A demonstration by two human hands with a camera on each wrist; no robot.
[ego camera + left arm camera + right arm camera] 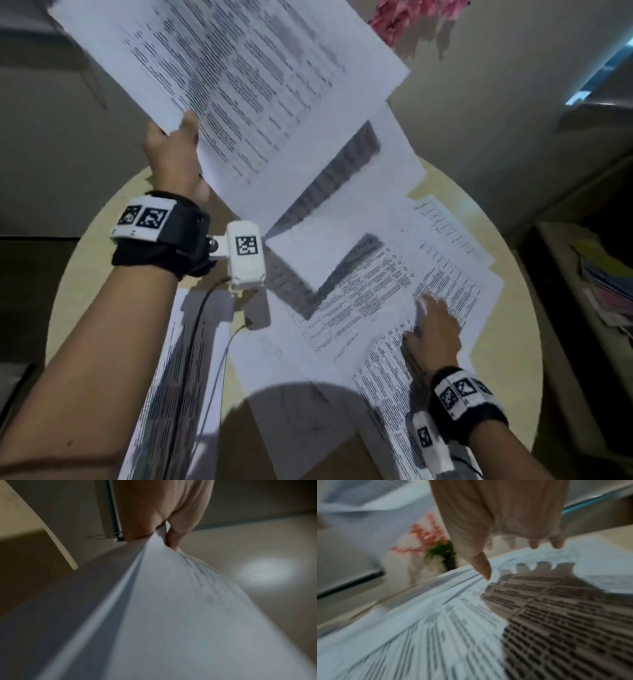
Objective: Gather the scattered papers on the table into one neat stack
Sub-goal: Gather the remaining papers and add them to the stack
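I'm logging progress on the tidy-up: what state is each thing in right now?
Left hand: raised, grip pinching the held sheets.
Held sheets: lifted off the table, several together, fanned unevenly.
Right hand: fingers extended, over the loose papers; contact unclear.
Loose papers: scattered flat, overlapping, not yet stacked.
Round table: mostly covered with paper.
Pink flowers: beyond the table.

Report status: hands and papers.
Left hand grips lifted sheets. Right hand open, reaching onto scattered papers. Table far from stacked.
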